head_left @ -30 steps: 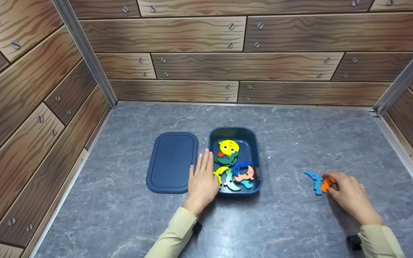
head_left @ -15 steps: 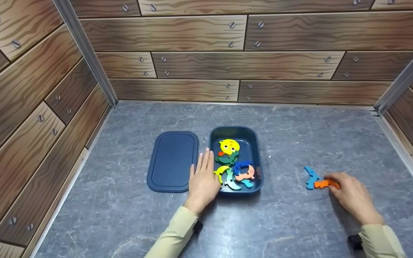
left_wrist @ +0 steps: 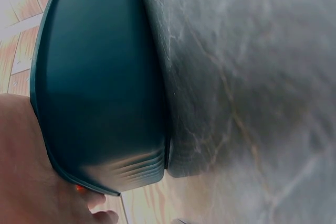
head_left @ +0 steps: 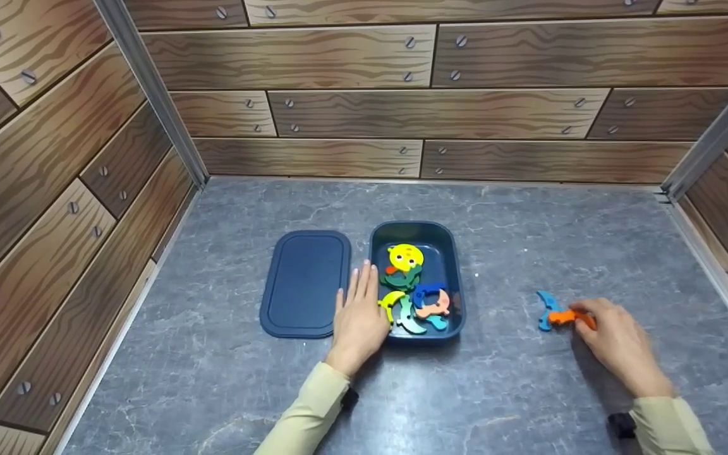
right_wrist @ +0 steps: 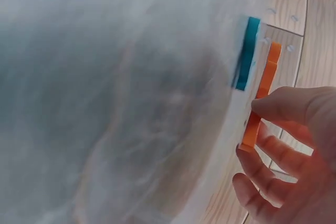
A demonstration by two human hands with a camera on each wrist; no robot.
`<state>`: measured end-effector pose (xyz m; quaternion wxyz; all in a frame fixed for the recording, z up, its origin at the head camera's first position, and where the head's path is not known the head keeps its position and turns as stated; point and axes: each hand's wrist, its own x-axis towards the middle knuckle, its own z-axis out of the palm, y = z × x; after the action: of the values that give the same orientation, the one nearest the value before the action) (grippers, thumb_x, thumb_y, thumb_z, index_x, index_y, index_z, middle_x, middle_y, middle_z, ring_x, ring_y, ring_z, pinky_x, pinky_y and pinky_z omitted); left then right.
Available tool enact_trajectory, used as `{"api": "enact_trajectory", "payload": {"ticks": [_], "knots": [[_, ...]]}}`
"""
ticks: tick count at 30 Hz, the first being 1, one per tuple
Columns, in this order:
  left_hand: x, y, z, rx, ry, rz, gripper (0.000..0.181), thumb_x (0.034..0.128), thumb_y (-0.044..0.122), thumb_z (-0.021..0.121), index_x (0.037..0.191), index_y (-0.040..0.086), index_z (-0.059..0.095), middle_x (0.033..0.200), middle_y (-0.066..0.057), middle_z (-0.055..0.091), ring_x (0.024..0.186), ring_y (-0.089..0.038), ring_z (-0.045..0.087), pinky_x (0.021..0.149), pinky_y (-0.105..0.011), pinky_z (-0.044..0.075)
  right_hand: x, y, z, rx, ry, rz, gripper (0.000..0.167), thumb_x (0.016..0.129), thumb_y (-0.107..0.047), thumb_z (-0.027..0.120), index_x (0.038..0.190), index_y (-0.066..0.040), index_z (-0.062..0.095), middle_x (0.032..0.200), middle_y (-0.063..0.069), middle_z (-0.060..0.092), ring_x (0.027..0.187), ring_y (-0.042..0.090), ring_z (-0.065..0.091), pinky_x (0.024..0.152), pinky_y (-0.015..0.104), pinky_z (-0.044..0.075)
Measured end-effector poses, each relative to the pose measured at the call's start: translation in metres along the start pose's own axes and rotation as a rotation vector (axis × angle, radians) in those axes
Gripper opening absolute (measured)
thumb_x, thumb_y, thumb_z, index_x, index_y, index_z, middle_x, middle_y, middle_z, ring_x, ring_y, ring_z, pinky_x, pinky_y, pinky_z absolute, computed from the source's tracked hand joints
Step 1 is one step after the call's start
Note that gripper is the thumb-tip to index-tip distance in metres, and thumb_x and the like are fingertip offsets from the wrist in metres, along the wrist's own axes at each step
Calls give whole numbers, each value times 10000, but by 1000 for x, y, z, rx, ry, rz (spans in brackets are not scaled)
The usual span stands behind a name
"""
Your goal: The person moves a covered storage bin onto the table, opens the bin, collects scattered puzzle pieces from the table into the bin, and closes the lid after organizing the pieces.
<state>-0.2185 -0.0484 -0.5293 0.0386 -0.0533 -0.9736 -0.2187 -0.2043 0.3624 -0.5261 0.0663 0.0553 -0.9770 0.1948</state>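
Note:
My right hand (head_left: 620,344) pinches an orange curved puzzle piece (head_left: 565,317) between thumb and fingers. The right wrist view shows this orange piece (right_wrist: 268,72) held just off the table, with a blue curved piece (right_wrist: 245,56) lying flat beyond it. From the head, the orange piece overlaps part of the blue piece (head_left: 546,300). My left hand (head_left: 361,325) lies with straight fingers along the left rim of a dark blue box (head_left: 459,284). Inside the box are a yellow face piece (head_left: 406,258) and several coloured curved pieces. Part of the left rim is hidden by my hand.
A dark blue lid (head_left: 304,284) lies flat on the table, left of the box. The grey marbled table (head_left: 503,392) is bounded by wood-patterned walls (head_left: 351,114) at the back and both sides.
The blue piece has turned and shifted slightly left. My right hand has swung the orange piece round and brought it leftward over the blue one. The left hand keeps its place.

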Motion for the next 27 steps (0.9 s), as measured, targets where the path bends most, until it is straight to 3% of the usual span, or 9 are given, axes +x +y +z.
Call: {"api": "enact_trajectory", "payload": {"ticks": [4, 15, 27], "knots": [[1, 0, 0, 3, -10, -2, 655, 1000, 178, 459, 1587, 129, 172, 1647, 17, 63, 1498, -225, 81, 1169, -539, 141, 2, -11, -2, 20, 61, -38, 284, 863, -25, 706, 1145, 4, 684, 1055, 224, 628, 907, 426, 577, 677, 567, 457], [2, -1, 2, 0, -22, -12, 676, 990, 171, 467, 1589, 136, 155, 1646, 24, 45, 1500, -220, 65, 1173, -536, 121, 8, -35, -3, 78, 123, -116, 285, 879, -20, 699, 1163, 2, 676, 1049, 202, 631, 846, 358, 592, 661, 526, 475], [1, -1, 1, -9, 3, 3, 650, 988, 159, 454, 1583, 123, 194, 1647, 8, 93, 1497, -226, 97, 1165, -548, 150, 14, -55, -3, 96, 164, -166, 265, 894, -33, 704, 1158, -35, 690, 983, 125, 638, 741, 252, 554, 558, 348, 391]]}}
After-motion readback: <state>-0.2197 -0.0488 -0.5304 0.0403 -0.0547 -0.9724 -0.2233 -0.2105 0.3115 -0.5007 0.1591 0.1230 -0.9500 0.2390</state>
